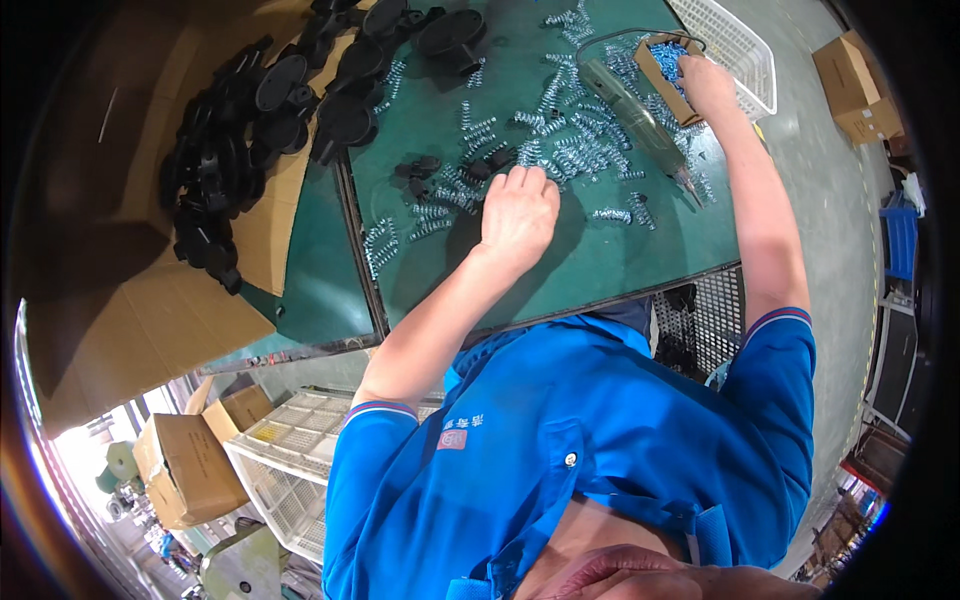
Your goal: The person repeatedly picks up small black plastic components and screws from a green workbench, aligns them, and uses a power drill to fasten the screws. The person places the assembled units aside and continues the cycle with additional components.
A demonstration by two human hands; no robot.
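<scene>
My left hand is closed, with its fingers curled down over the green table. What it holds, if anything, is hidden beneath it. Small black parts lie just beyond its fingers, among many loose metal coil springs. At the far right, my right hand reaches into a small cardboard box. Small blue pieces, too small to make out exactly, fill that box. The fingertips are bent down among them and partly hidden. Between my hands lies a greenish power screwdriver, its bit pointing toward me.
Round-headed black parts pile up at left, in and beside a large open cardboard carton. A white plastic basket stands behind the small box. The screwdriver's cable loops near that box. The table's front edge runs close to me.
</scene>
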